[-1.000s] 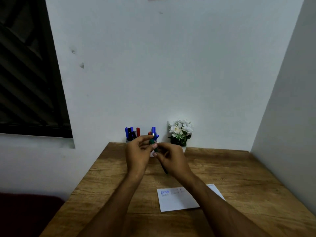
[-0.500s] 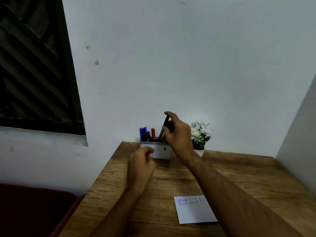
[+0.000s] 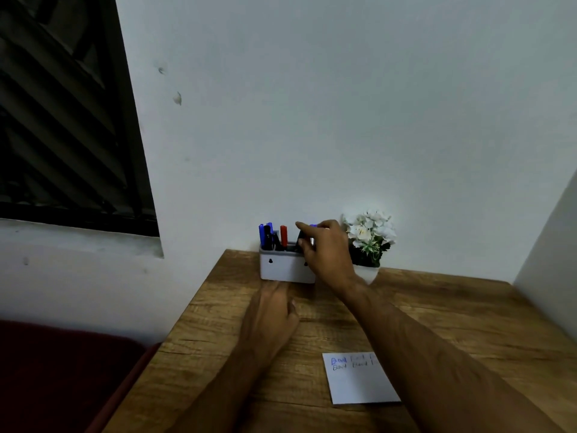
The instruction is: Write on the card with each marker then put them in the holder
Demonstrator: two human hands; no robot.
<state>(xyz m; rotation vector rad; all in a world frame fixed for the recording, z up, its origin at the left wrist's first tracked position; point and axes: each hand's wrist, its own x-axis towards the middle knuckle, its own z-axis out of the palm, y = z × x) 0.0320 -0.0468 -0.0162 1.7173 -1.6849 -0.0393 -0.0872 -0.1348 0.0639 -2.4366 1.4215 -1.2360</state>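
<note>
A white marker holder [image 3: 281, 270] stands at the far edge of the wooden table [image 3: 452, 314], against the wall. Blue [image 3: 261, 234], black [image 3: 267, 236] and red [image 3: 283, 235] markers stand in it. My right hand [image 3: 327, 251] is over the holder's right end, thumb and fingers pinching a dark marker [image 3: 300, 240] that stands down inside the holder. A blue marker top [image 3: 313, 226] shows by my fingers. My left hand [image 3: 271, 314] rests flat on the table just in front of the holder, holding nothing. The white card [image 3: 359, 385] with handwritten lines lies nearer me, partly under my right forearm.
A small pot of white flowers [image 3: 371, 235] stands right of the holder, close behind my right hand. A wall closes off the table's right side [image 3: 549, 245]. A dark red seat [image 3: 62, 370] sits left of the table, below a dark window [image 3: 62, 120].
My right hand has brought the dark marker from above the holder down into it. My left hand has dropped from near the holder to lie flat on the table. The view has shifted right.
</note>
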